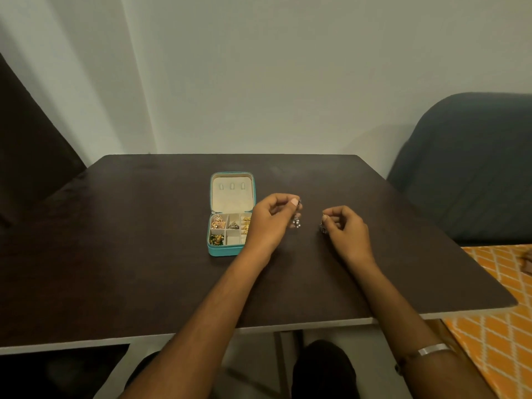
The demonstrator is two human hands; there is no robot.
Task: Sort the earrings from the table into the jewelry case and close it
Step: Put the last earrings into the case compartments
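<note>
A small teal jewelry case (221,250) lies open on the dark table (144,240), its cream lid folded back. Gold earrings (218,221) fill several compartments, green ones (216,239) sit at the front left, and a dark piece (233,225) lies in the middle. My left hand (269,223) hovers just right of the case, pinching a silver dangling earring (296,221) above the table. My right hand (344,228) is further right, fingers closed on a second silver earring (323,226) low over the tabletop.
A grey-blue cushioned chair (472,174) stands at the table's right. An orange patterned cloth (501,326) lies beyond the right front corner. The table's back edge meets a pale wall (259,82). My knees show under the front edge.
</note>
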